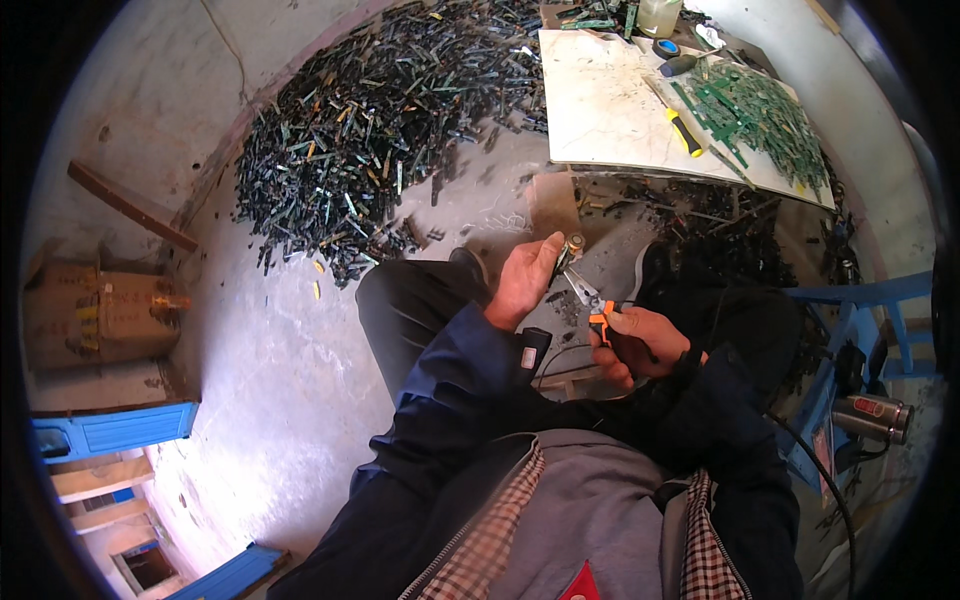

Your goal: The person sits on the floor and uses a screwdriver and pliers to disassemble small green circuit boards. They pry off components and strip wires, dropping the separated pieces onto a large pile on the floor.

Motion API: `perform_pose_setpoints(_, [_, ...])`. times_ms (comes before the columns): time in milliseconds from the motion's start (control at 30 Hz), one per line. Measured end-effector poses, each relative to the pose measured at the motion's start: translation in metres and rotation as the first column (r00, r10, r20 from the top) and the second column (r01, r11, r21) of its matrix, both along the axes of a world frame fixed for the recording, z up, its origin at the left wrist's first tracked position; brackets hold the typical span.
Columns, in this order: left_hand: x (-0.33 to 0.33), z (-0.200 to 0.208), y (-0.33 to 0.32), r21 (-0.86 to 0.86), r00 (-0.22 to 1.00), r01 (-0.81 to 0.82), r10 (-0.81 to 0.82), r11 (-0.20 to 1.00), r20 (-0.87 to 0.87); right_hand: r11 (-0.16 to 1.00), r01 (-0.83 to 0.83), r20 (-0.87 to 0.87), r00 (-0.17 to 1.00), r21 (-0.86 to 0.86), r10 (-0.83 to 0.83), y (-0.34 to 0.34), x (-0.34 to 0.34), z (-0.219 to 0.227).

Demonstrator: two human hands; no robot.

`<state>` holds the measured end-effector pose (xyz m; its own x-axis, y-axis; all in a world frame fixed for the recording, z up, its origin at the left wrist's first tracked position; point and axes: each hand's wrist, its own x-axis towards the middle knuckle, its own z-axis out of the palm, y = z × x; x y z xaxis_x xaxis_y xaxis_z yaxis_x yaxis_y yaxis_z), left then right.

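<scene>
My left hand (pixel 527 275) pinches a small dark piece with a round, brassy end (pixel 574 242), between my knees; its exact kind is too small to make out. In my right hand (pixel 645 342) is a pair of pliers (pixel 584 290) with orange and black handles. The fingers wrap round the handles, and the metal jaws point toward the small piece. Whether the jaws touch it I cannot tell. Below the left hand, near my lap, sits a small black object (pixel 534 348) with a pale label.
A large heap of dark strips (pixel 370 140) covers the floor ahead. At the right, a white board (pixel 590 110) bears green strips (pixel 760 115), a yellow-black screwdriver (pixel 684 133) and blue tape (pixel 666 48). A blue chair (pixel 860 295) and steel flask (pixel 872 417) stand right; a cardboard box (pixel 100 315) left.
</scene>
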<state>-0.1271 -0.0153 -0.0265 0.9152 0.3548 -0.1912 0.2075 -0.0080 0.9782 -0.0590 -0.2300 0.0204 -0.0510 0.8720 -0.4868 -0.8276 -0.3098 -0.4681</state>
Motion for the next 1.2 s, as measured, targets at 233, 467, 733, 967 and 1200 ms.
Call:
perform_pose_setpoints(233, [-0.006,0.01,-0.001,0.011,0.997,0.046,-0.047,0.999,0.065,1.0,0.014,-0.044,0.999,-0.017,-0.015,-0.002,0.003,0.005])
perform_pose_setpoints(467, [-0.01,0.02,-0.005,-0.022,0.988,0.084,-0.08,0.996,0.134,0.999,0.02,-0.042,0.999,-0.027,-0.021,-0.005,0.007,0.008])
perform_pose_setpoints(733, [-0.008,0.01,-0.003,0.132,0.982,0.061,-0.083,0.989,0.17,1.0,0.028,-0.108,0.994,-0.015,-0.029,-0.003,0.009,0.009])
perform_pose_setpoints(967, [-0.005,0.008,-0.008,0.201,0.98,0.034,-0.073,0.979,0.185,0.999,0.019,-0.04,0.999,-0.027,-0.02,-0.003,0.009,0.009])
perform_pose_setpoints(1200, [-0.006,-0.01,-0.013,-0.199,0.992,-0.014,0.038,0.98,0.117,0.997,0.062,0.343,0.938,-0.053,-0.04,0.005,0.0,-0.001])
